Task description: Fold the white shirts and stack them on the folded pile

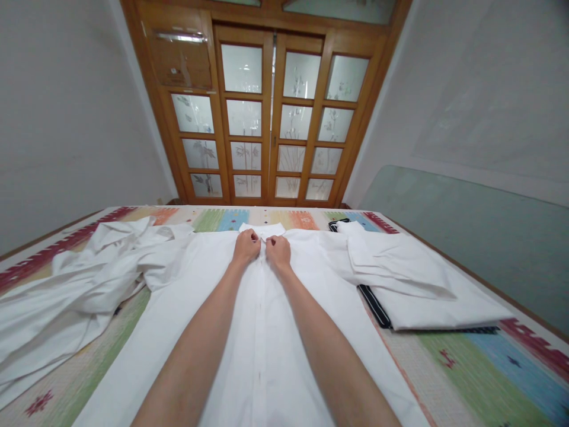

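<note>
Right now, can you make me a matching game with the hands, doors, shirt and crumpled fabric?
Things:
1. Left hand and right hand
2. Doors
3. Laid-out shirt
4. Crumpled fabric

Clues:
A. White, spread down the middle
B. White, bunched at the picture's left
C. Close together, just below the collar
D. Brown, at the back

Pairs: 1-C, 2-D, 3-A, 4-B

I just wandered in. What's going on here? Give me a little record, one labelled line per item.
Garment: white shirt, spread front up, collar at the far end
Left hand: left hand, fingertips pinched at the shirt's front, near the collar
Right hand: right hand, likewise, beside it
Left side: crumpled white cloth
Right side: folded white cloth
Underneath: colorful patterned cover
Background: wood-framed glass doors
</note>
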The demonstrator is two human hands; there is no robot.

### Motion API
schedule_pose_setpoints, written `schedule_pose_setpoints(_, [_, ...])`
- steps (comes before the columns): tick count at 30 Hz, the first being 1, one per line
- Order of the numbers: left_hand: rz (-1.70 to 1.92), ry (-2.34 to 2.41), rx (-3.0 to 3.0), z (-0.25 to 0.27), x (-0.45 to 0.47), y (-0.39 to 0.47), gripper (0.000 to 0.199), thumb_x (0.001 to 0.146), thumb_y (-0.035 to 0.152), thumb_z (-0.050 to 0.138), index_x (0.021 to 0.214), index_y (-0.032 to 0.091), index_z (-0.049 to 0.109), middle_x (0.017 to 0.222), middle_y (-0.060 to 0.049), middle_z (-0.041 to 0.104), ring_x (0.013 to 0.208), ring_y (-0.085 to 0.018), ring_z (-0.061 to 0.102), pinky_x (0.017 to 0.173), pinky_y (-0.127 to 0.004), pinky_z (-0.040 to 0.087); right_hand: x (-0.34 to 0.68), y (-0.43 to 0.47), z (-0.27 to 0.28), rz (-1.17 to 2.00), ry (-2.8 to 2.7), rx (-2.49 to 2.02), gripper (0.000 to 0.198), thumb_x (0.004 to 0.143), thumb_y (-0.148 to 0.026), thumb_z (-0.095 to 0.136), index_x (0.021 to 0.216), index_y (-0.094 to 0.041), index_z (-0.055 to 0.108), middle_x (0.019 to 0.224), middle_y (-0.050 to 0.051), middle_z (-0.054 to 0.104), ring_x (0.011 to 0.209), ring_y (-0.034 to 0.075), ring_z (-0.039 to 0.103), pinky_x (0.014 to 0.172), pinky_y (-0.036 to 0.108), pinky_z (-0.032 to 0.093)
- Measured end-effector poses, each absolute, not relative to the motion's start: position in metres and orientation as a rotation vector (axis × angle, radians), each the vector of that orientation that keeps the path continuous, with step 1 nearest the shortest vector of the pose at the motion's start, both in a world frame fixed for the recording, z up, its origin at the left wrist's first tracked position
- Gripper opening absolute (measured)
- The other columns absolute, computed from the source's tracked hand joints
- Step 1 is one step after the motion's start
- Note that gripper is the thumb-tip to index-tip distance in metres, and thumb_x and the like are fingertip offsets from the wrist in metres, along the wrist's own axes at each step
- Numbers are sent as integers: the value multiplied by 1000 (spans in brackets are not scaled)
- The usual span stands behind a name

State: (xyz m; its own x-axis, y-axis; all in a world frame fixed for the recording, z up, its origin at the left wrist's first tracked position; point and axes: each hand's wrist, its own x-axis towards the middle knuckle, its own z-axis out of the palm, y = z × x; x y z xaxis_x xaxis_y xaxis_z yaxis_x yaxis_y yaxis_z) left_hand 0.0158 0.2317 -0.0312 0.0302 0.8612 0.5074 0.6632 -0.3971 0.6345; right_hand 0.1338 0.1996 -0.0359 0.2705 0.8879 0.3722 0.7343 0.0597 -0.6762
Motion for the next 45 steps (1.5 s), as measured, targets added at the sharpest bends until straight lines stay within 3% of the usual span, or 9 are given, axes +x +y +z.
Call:
schedule_pose_setpoints(8, [1300, 1629, 1869, -25, 11, 229, 23, 78, 16, 43, 59, 20, 57, 68, -3, 66, 72, -19, 60, 69, -28, 42, 129, 190, -33, 121, -1679, -1820, 22, 85, -28, 62, 96, -18, 77, 101, 16, 69, 96, 28, 62, 83, 35, 44])
schedule_pose_setpoints(15, [764, 1901, 2149, -18, 17, 204, 28, 89, 21, 39, 85, 15, 66, 93, -14, 71, 93, -25, 63, 81, -34, 43, 124, 187, -25, 87, -1735, -2029, 34, 93, -44, 52, 113, -24, 71, 109, 12, 70, 101, 22, 61, 85, 31, 40])
schedule_pose_setpoints(22, [638, 1883, 2395, -20, 13, 166, 25, 92, 32, 48, 102, 14, 61, 110, -14, 63, 111, -27, 52, 94, -37, 38, 131, 180, -19, 37, -2001, -2042, 38, 101, -30, 32, 127, -26, 60, 118, 13, 62, 109, 23, 57, 87, 35, 39])
schedule_pose_setpoints(26, [657, 1881, 2422, -24, 9, 143, 31, 93, 41, 48, 109, 16, 59, 116, -13, 59, 113, -28, 50, 95, -41, 37, 136, 178, -20, 12, -2109, -2010, 39, 99, -26, 34, 133, -25, 53, 122, 14, 58, 113, 24, 53, 89, 36, 39])
schedule_pose_setpoints(29, [683, 1851, 2445, -29, 6, 127, 30, 96, 36, 45, 116, 19, 59, 122, -11, 59, 115, -27, 50, 97, -42, 36, 138, 176, -22, 8, -2143, -1976, 42, 97, -21, 37, 137, -24, 49, 125, 15, 55, 117, 26, 49, 92, 37, 38])
schedule_pose_setpoints(35, [702, 1799, 2372, -31, 2, 116, 33, 95, 17, 41, 116, 24, 65, 132, -8, 59, 121, -22, 51, 101, -37, 36, 146, 168, -28, 38, -2129, -1878, 38, 94, -18, 41, 125, -26, 61, 120, 14, 56, 110, 27, 51, 87, 36, 39])
schedule_pose_setpoints(45, [892, 1726, 2260, -28, -2, 116, 22, 90, 17, 51, 103, 20, 69, 110, -8, 66, 108, -21, 57, 98, -35, 41, 159, 139, -39, 69, -2092, -1606, 34, 87, -6, 47, 105, -23, 71, 109, 9, 63, 103, 20, 54, 93, 30, 38])
